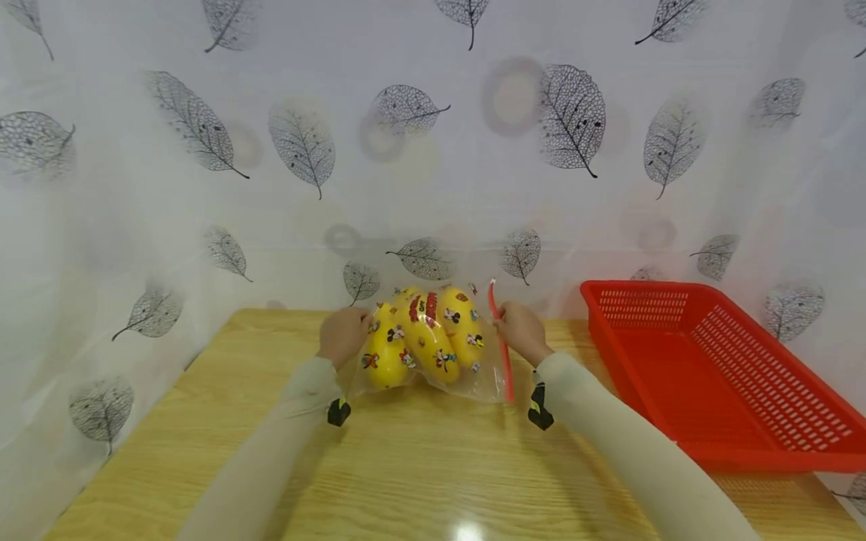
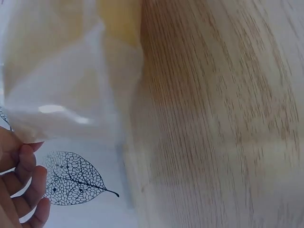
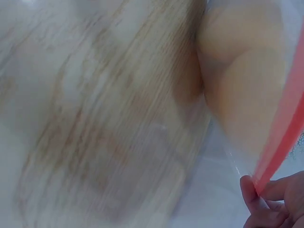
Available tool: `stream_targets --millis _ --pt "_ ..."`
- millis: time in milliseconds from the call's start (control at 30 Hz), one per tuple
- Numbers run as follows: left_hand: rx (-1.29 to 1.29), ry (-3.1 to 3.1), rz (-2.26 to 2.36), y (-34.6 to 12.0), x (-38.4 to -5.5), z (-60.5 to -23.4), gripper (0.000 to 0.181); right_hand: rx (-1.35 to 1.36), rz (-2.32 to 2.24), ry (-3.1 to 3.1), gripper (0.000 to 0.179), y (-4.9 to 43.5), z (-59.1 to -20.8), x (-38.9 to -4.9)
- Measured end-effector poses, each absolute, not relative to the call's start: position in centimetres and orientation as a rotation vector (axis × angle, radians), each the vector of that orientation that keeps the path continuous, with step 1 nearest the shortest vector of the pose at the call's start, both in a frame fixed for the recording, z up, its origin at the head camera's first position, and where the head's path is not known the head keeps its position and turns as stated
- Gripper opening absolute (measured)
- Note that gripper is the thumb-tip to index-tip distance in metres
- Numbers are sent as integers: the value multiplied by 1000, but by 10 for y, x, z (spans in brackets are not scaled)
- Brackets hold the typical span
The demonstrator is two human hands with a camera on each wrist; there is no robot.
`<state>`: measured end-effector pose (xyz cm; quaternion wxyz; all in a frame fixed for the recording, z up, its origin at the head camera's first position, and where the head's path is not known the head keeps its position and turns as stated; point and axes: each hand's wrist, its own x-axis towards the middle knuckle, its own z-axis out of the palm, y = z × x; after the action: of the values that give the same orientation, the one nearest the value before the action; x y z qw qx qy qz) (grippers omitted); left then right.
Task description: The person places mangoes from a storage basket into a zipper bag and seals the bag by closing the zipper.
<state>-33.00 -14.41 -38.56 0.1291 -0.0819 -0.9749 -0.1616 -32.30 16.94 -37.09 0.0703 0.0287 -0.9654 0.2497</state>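
A clear zip bag (image 1: 483, 382) printed with small cartoon figures is held up over the wooden table. Inside it lie yellow, oblong fruits (image 1: 387, 362) that look like mangoes, bunched toward the middle and left. My left hand (image 1: 343, 336) pinches the bag's left end; in the left wrist view, thumb and index finger meet at a corner of the plastic, the other fingers loosely bent. At the opposite end, my right hand (image 1: 521, 332) pinches the red zip strip (image 1: 506, 368). The right wrist view has the fingertips (image 3: 248, 187) right at this strip (image 3: 280, 137).
To the right stands a red plastic basket (image 1: 636, 288) with perforated walls, reaching over the table's right edge. Light wood grain marks the tabletop (image 1: 419, 466). A whitish curtain (image 1: 433, 195) with dark leaf prints hangs behind and along the left side.
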Motion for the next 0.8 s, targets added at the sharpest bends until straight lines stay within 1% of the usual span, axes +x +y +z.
stream_targets --millis 200,367,600,800 --pt "-216 -2824 -613 -145 -329 -387 35 70 764 -2898 19 169 -378 -324" --pt "-155 -2894 -743 -148 -325 -389 34 73 771 -2923 25 173 -378 -322" --pt "-81 -2987 -752 -156 -324 -394 37 78 898 -2918 35 182 -381 -319" --pt "-140 -2844 -577 -153 -312 -383 35 72 988 -2910 44 185 -364 -307"
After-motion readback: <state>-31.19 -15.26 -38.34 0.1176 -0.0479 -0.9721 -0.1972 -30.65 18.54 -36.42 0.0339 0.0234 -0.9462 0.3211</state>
